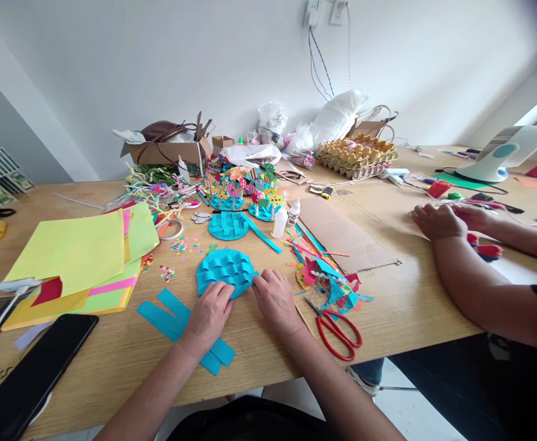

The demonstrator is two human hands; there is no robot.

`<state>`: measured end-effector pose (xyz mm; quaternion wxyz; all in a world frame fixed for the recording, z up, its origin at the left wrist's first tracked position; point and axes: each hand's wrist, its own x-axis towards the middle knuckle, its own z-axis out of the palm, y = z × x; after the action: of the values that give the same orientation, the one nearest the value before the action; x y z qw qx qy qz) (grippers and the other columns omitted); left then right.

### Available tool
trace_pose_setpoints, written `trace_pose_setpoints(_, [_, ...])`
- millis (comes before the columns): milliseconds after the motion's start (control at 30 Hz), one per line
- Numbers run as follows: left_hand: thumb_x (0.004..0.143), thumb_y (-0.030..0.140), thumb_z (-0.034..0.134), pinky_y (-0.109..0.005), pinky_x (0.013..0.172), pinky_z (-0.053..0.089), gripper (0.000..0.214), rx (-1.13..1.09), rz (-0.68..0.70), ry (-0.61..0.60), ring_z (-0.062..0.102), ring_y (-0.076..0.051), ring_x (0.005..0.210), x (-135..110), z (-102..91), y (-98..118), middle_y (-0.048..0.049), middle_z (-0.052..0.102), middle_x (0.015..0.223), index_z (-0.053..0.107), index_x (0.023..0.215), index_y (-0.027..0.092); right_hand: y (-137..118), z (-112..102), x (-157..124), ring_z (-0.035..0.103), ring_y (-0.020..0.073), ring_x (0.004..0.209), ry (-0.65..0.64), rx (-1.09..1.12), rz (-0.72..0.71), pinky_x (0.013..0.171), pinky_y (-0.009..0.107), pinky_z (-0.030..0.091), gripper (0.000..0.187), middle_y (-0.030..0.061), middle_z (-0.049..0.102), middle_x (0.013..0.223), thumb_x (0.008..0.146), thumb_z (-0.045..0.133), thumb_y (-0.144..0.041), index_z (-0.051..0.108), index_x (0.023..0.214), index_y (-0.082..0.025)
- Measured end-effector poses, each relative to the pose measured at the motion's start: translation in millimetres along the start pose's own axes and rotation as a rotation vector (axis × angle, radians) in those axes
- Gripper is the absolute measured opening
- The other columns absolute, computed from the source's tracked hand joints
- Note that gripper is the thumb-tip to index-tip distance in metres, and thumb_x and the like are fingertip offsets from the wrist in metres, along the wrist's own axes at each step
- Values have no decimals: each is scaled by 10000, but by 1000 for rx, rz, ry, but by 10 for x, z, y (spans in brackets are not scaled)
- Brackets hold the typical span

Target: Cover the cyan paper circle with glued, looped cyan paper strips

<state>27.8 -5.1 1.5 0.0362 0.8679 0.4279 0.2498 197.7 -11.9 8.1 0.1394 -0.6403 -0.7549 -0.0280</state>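
A round blue paper disc (225, 267), covered with raised, wavy bands of blue paper, lies in front of me. My left hand (210, 313) is closed on its near edge, fingertips pressed together against the paper. At the disc's right edge, my right hand (275, 301) pinches what looks like the end of a blue strip; the fingers partly hide it. Flat blue paper strips (169, 315) lie crossed on the table, partly under my left wrist. Red-handled scissors (339, 334) rest to the right of my right forearm.
Behind the disc are another blue disc (228, 225), decorated paper models (268, 199) and a white glue bottle (280, 222). Coloured paper sheets (70, 248) and a black phone (38, 373) lie left. Cardboard (346, 236) and scraps lie right. A co-worker's hands (440, 220) work farther right.
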Motion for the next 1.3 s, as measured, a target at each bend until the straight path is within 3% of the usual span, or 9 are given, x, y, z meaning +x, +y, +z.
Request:
trace_pose_setpoints(167, [756,59,531,-345,754,493,181,16,24,43,550,-204,848,3,26,12,-40,597,878,533,883,188,-61,3,22,507,158,782,-35,82,10,652,242,303,149,50,570,840,860,460,-196,605,823,-197])
trace_pose_setpoints(433, [796,90,484,-358,797,490,220,13,48,87,549,-206,897,-10,116,2,-53,590,933,540,982,192,-98,37,-2,562,135,737,-83,199,65,589,218,330,177,29,590,877,853,437,-169,607,845,-216])
trace_pose_setpoints(633, [825,85,439,-358,817,490,304,47,85,89,546,-207,921,-14,159,-12,-68,593,975,538,1095,183,-87,56,-9,586,138,776,-70,239,24,633,202,356,225,35,624,900,864,426,-154,640,854,-222])
trace_pose_setpoints(1067, [832,89,438,-358,796,496,298,65,75,42,542,-214,893,-14,135,16,-82,591,955,567,1094,146,-82,89,-31,585,151,733,-19,249,-9,602,204,356,214,46,635,810,855,436,-140,640,822,-198])
trace_pose_setpoints(1300, [841,80,386,-353,787,505,330,62,74,65,552,-204,889,-30,156,1,-74,598,942,552,1111,170,-69,125,-18,576,142,791,-13,256,-80,660,192,383,259,45,634,876,851,425,-98,664,822,-194])
